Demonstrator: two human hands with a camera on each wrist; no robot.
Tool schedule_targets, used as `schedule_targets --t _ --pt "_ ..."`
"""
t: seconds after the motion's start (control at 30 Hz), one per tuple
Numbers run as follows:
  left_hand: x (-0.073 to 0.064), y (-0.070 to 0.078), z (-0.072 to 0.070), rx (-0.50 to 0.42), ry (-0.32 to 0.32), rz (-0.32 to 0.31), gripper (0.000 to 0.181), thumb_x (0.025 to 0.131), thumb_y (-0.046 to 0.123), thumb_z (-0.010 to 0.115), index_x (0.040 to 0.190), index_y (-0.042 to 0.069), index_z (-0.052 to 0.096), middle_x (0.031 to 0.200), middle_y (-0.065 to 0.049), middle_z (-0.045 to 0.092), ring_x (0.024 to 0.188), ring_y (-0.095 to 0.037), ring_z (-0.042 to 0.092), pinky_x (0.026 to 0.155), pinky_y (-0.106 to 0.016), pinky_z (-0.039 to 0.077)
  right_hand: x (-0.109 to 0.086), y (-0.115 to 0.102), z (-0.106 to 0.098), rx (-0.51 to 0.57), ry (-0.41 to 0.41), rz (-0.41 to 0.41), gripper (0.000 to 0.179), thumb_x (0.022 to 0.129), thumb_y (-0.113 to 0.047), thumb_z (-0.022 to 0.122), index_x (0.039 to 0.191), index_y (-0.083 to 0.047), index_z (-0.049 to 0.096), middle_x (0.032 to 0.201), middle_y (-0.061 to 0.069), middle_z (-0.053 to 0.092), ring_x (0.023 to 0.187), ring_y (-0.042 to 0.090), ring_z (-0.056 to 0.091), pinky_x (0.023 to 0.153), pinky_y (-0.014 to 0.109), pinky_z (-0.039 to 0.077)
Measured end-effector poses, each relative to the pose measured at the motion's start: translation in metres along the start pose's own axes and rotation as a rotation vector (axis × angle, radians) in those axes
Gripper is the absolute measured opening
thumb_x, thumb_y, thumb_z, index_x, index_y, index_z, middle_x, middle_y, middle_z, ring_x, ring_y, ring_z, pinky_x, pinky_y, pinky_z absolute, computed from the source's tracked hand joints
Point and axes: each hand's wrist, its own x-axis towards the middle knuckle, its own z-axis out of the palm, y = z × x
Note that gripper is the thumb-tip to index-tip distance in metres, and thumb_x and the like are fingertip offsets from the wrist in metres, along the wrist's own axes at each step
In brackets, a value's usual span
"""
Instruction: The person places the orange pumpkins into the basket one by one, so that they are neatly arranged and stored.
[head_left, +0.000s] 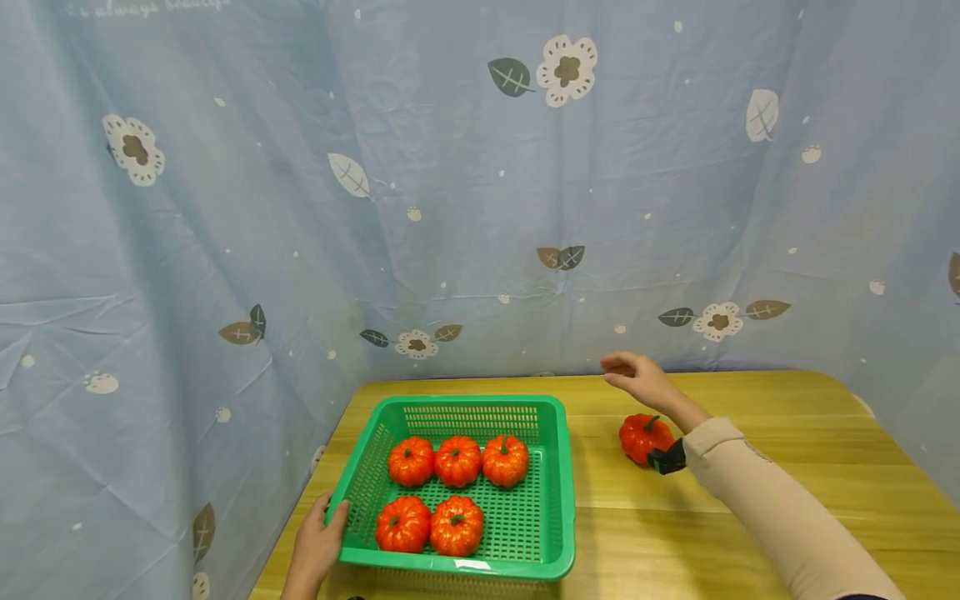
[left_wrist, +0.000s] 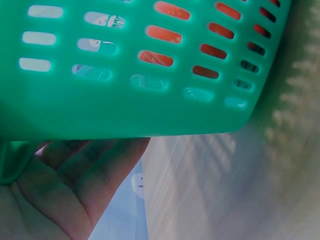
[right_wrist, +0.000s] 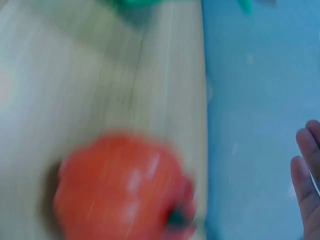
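Observation:
My left hand (head_left: 318, 537) grips the left rim of a green plastic basket (head_left: 567, 500), thumb on top. From close up, the left wrist view shows the slotted wall of the basket (left_wrist: 125, 112) with the hand (left_wrist: 75, 190) at its rim. Inside sit several small orange-red pumpkins (head_left: 457, 461) with green stems, in two rows. A redder pumpkin (head_left: 645, 439) lies on the wood table right of the basket; it is blurred in the right wrist view. Beyond it, my right hand (head_left: 637, 379) hovers empty, fingers loosely extended. Part of that pumpkin hides behind the right wrist strap.
The wooden table (head_left: 787, 467) carries the basket on its left side. A blue patterned curtain (head_left: 480, 208) hangs along the back edge and both sides. The basket floor shows bare at its right (head_left: 517, 533).

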Motion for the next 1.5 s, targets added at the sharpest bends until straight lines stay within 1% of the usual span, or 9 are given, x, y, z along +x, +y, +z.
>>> schedule_targets --t 0.1,0.27,0.33,0.5,0.67,0.93,1.1,1.33,1.5 --pt "0.000 -0.001 0.001 -0.015 0.006 0.008 0.045 0.101 0.023 0.045 0.133 -0.009 0.041 0.103 -0.024 0.061 0.077 -0.019 0.060 0.064 -0.028 0.048 -0.018 0.023 -0.017 -0.004 0.038 0.066 0.044 0.097 -0.023 0.055 0.131 0.005 0.048 0.129 0.028 0.052 0.118 0.044 0.051 0.094 0.055 0.044" --pt "0.000 -0.002 0.001 -0.022 0.015 0.019 0.044 0.101 0.022 0.046 0.131 -0.010 0.042 0.101 -0.024 0.061 0.075 -0.018 0.059 0.063 -0.027 0.047 -0.052 0.047 -0.038 -0.006 0.015 0.174 0.064 0.098 -0.037 0.052 0.141 0.006 0.032 0.141 0.032 0.037 0.128 0.049 0.037 0.098 0.060 0.038" --pt "0.000 -0.002 0.001 -0.017 0.015 0.020 0.044 0.101 0.022 0.046 0.131 -0.010 0.042 0.103 -0.025 0.061 0.076 -0.018 0.059 0.064 -0.028 0.047 -0.064 0.055 -0.042 -0.007 0.007 0.198 0.067 0.098 -0.036 0.051 0.143 0.007 0.027 0.142 0.034 0.033 0.129 0.051 0.033 0.099 0.062 0.036" --pt "0.000 0.000 0.000 -0.014 -0.002 0.009 0.046 0.101 0.024 0.045 0.133 -0.010 0.040 0.106 -0.026 0.060 0.078 -0.020 0.060 0.064 -0.029 0.048 -0.089 0.070 -0.044 -0.023 -0.005 0.203 0.067 0.099 -0.030 0.050 0.143 0.013 0.022 0.142 0.038 0.029 0.129 0.056 0.029 0.099 0.065 0.031" --pt "0.001 0.001 -0.001 -0.018 -0.015 -0.004 0.048 0.102 0.025 0.044 0.134 -0.010 0.039 0.106 -0.026 0.060 0.078 -0.020 0.061 0.064 -0.030 0.049 -0.105 0.080 -0.036 -0.027 -0.047 0.199 0.072 0.096 -0.026 0.055 0.142 0.016 0.019 0.143 0.040 0.025 0.130 0.057 0.025 0.100 0.068 0.024" --pt "0.001 0.000 -0.001 -0.012 0.000 0.007 0.046 0.101 0.022 0.044 0.133 -0.011 0.040 0.107 -0.027 0.059 0.078 -0.020 0.060 0.064 -0.029 0.048 -0.108 0.087 -0.010 -0.056 -0.101 0.189 0.090 0.085 -0.028 0.070 0.143 0.016 0.016 0.145 0.040 0.021 0.131 0.057 0.022 0.102 0.067 0.024" --pt "0.001 0.000 -0.001 -0.015 -0.009 -0.002 0.047 0.102 0.024 0.044 0.134 -0.010 0.039 0.107 -0.026 0.059 0.078 -0.020 0.060 0.065 -0.030 0.048 -0.104 0.092 0.006 -0.083 -0.082 0.194 0.099 0.080 -0.031 0.075 0.144 0.015 0.014 0.146 0.040 0.019 0.132 0.056 0.020 0.103 0.067 0.022" --pt "0.002 -0.001 -0.001 -0.028 -0.027 -0.017 0.049 0.102 0.026 0.043 0.135 -0.010 0.037 0.108 -0.027 0.058 0.079 -0.021 0.061 0.065 -0.031 0.049 -0.099 0.091 0.022 -0.079 -0.035 0.194 0.097 0.078 -0.034 0.077 0.142 0.012 0.021 0.138 0.039 0.033 0.121 0.052 0.043 0.095 0.062 0.040" --pt "0.003 -0.002 -0.001 -0.025 -0.024 -0.018 0.049 0.102 0.026 0.044 0.135 -0.010 0.037 0.107 -0.026 0.059 0.078 -0.021 0.061 0.064 -0.031 0.049 -0.094 0.086 0.027 -0.109 0.009 0.210 0.091 0.078 -0.038 0.077 0.140 0.007 0.029 0.131 0.034 0.045 0.113 0.046 0.052 0.090 0.058 0.045"
